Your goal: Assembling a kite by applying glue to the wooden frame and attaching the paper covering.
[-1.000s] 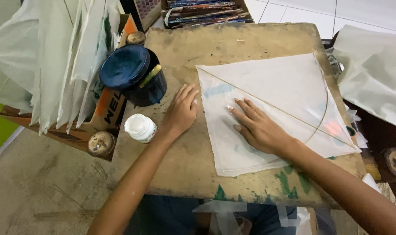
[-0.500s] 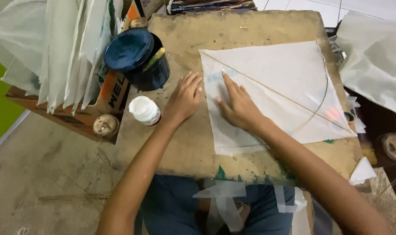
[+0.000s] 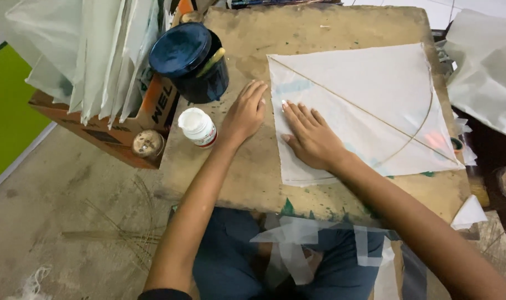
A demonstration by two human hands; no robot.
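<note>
Pressing white paper kite [image 3: 369, 94]: right hand [image 3: 311, 136] flat on it, left hand [image 3: 244, 114] beside.

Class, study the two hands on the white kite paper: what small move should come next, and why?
Probably slide the right hand along the white kite paper's left edge, pressing it flat: both palms lie open there, the left hand at the edge on the wooden board.

- The right hand [image 3: 314, 136] lies flat on the white paper kite [image 3: 369, 105], hiding the paper beneath its palm.
- The worktop's [image 3: 253, 172] far edge is cut off by the picture's top.
- The hanging white sheets [image 3: 91, 55] cover most of the cardboard box [image 3: 125, 133] beside the worktop's left edge.
- The dark tub's [image 3: 192, 61] contents are hidden under its lid.
</note>
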